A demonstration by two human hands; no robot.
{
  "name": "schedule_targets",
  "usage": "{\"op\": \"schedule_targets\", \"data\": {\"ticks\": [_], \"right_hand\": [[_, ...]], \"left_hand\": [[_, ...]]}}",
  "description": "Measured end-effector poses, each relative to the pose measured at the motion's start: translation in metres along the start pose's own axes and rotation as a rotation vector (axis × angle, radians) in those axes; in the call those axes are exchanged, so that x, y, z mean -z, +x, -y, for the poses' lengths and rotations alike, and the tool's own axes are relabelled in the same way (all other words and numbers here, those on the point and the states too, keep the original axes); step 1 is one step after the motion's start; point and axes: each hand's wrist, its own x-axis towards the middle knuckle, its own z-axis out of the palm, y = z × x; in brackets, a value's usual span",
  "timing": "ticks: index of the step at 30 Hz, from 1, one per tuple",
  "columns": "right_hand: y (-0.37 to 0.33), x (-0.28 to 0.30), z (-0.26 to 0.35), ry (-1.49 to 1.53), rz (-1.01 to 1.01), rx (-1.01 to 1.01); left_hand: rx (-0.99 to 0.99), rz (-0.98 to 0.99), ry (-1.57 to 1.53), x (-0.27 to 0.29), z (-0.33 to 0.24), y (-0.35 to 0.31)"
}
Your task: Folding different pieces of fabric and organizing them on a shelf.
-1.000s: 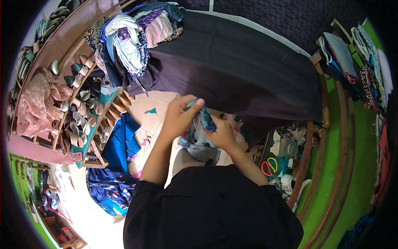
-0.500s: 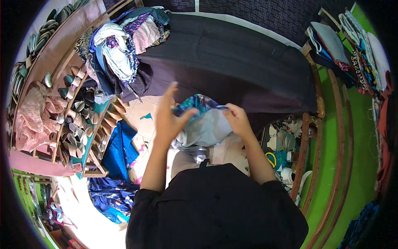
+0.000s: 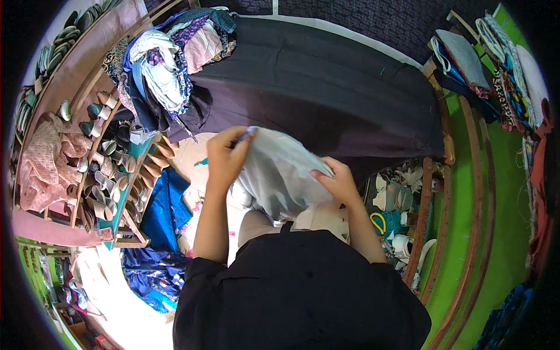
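Note:
A pale grey-white piece of cloth hangs stretched between my two hands, in front of my body. Its upper left corner is pinched by my left hand, where a bit of blue pattern shows at the edge. My right hand grips its right edge between thumb and fingers. The cloth sags in folds below, toward my lap. Just beyond it lies the long surface covered in black fabric.
A heap of mixed fabrics sits at the far left end of the black surface. Wooden shoe forms fill a rack at left. Blue cloth lies on the floor. Yellow-handled scissors are at right, beside wooden rails.
My left hand, open and raised before, has closed on the cloth's left corner. The cloth has been spread, its grey-white side now showing and most of the blue pattern gone from view.

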Motion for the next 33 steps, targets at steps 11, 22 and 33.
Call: {"op": "schedule_targets", "data": {"ticks": [11, 22, 33], "right_hand": [[-0.005, 0.016, -0.01, 0.571, -0.058, 0.105], [0.007, 0.021, 0.022, 0.821, -0.178, 0.031], [0.04, -0.021, 0.058, -0.05, -0.01, 0.305]], "left_hand": [[0.09, -0.058, -0.028, 0.005, 0.001, -0.001], [0.117, 0.086, -0.097, -0.003, -0.003, -0.003], [-0.154, 0.361, -0.1, -0.01, -0.02, -0.002]]}}
